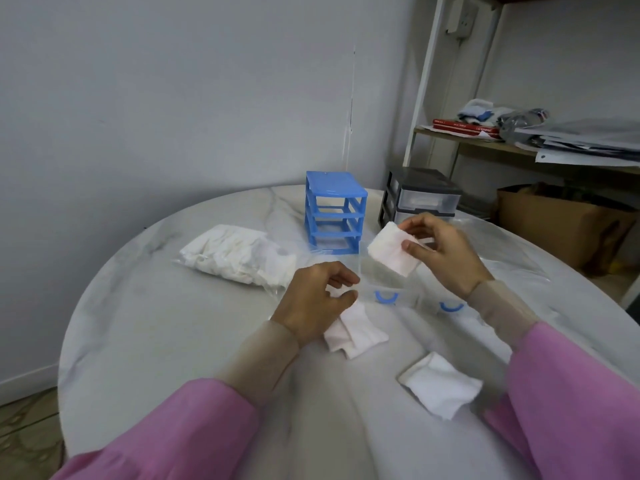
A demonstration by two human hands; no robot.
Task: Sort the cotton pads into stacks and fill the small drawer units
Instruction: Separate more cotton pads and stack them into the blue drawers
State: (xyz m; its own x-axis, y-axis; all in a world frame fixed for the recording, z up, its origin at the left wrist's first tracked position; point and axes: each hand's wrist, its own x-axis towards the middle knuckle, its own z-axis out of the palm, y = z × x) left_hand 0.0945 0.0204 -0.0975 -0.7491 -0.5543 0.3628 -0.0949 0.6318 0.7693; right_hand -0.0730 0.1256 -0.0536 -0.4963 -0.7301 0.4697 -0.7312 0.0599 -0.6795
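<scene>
Pinching one cotton pad (393,251) mid-frame, right hand (440,252) is raised; left hand (318,299) grips a pad bundle (356,332) on the bench (173,341), clear of its edges.

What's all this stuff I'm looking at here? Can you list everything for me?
table: one, round, pale marble-look, under everything
blue drawer frame: one, blue, drawers out, far middle of table
clear drawers: at least two, blue handles, between the hands
grey drawer unit: one, grey and clear, far right of table
bag of cotton pads: one, clear bag, white pads, left of blue frame
stack of pads: one, white, near right of table
shelf: one, white frame, holding books and papers, behind right
cardboard box: one, brown, on floor under shelf
left hand: gripping loose pads
right hand: pinching a white pad
</scene>
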